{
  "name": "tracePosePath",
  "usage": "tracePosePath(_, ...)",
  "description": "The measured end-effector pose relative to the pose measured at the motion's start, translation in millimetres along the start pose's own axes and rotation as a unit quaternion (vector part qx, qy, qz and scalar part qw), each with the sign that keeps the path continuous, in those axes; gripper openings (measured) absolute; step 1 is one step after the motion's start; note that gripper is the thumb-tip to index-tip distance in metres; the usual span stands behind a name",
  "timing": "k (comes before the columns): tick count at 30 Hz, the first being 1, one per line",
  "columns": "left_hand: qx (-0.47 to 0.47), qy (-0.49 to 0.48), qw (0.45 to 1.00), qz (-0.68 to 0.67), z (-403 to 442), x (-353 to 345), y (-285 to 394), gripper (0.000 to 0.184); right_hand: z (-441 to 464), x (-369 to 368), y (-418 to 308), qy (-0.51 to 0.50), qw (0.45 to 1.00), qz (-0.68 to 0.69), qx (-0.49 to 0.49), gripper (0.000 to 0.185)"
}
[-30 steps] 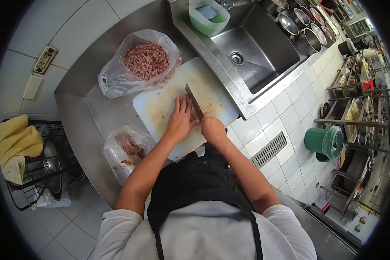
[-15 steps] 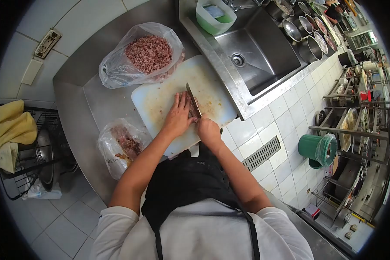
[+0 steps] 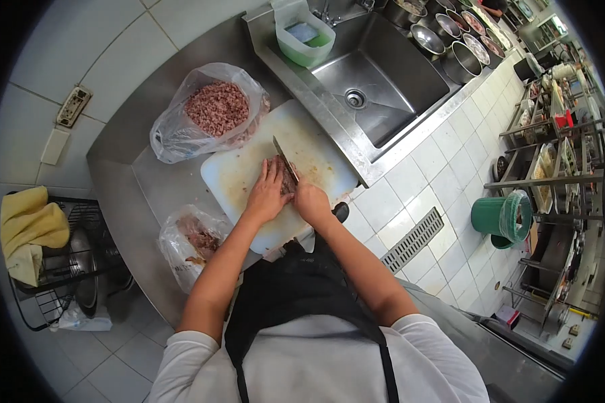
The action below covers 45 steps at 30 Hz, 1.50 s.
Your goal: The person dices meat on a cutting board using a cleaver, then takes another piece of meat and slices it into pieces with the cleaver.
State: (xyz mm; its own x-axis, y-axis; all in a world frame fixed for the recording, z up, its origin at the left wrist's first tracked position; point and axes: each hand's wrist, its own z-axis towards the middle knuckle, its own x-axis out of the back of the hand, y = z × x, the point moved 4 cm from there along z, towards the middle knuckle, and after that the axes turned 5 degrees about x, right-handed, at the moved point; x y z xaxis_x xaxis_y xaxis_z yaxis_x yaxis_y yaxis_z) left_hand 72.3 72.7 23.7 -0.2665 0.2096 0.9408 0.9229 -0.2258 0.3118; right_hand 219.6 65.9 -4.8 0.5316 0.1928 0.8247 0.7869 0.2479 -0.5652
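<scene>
On the white cutting board (image 3: 316, 138), my right hand (image 3: 312, 201) is closed round the handle of a knife (image 3: 284, 158), its blade pointing away from me. My left hand (image 3: 265, 198) presses a dark piece of meat (image 3: 288, 181) against the board, fingers stretched over it. The blade stands right beside those fingers, along the meat's right side; its cutting edge is hidden. Beyond the board's far left corner sits an open clear plastic bag of diced meat (image 3: 216, 109). Nearer my left forearm lies another plastic bag with darker meat scraps (image 3: 198, 238).
A steel sink (image 3: 400, 87) adjoins the counter at right, with a green-tinted plastic container (image 3: 302, 43) at its corner. Several metal bowls stand past it. A wire rack with a yellow cloth (image 3: 33, 225) is at left. A green bin (image 3: 497, 218) stands on the tiled floor.
My view has shifted a little, so the counter and sink appear displaced. Both hands stay at the meat, with the knife still beside my left fingers.
</scene>
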Motion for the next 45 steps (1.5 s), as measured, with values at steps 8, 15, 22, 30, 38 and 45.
tracePosePath(8,0.032,0.023,0.999,-0.037,-5,-6,-6,0.101,-20,47,-4,0.006,1.0,-0.012,-0.012,0.021)
tracePosePath(15,0.03,0.032,0.998,-0.043,-6,-3,-8,0.107,-34,56,-24,-0.035,0.999,-0.031,-0.011,0.02)
tracePosePath(22,0.024,0.023,0.999,-0.033,-6,2,-5,0.106,-36,55,-30,-0.044,0.998,-0.05,-0.01,0.012)
tracePosePath(30,0.016,0.013,1.0,-0.017,-3,2,-6,0.102,-12,38,-31,-0.06,0.997,-0.046,-0.019,0.012)
tracePosePath(38,0.024,0.015,0.999,-0.035,-4,2,-8,0.102,-24,52,-36,-0.089,0.993,-0.067,-0.039,0.012)
tracePosePath(45,0.02,0.024,0.999,-0.02,-6,-6,-8,0.101,-5,20,-20,-0.053,0.996,-0.065,-0.004,0.014)
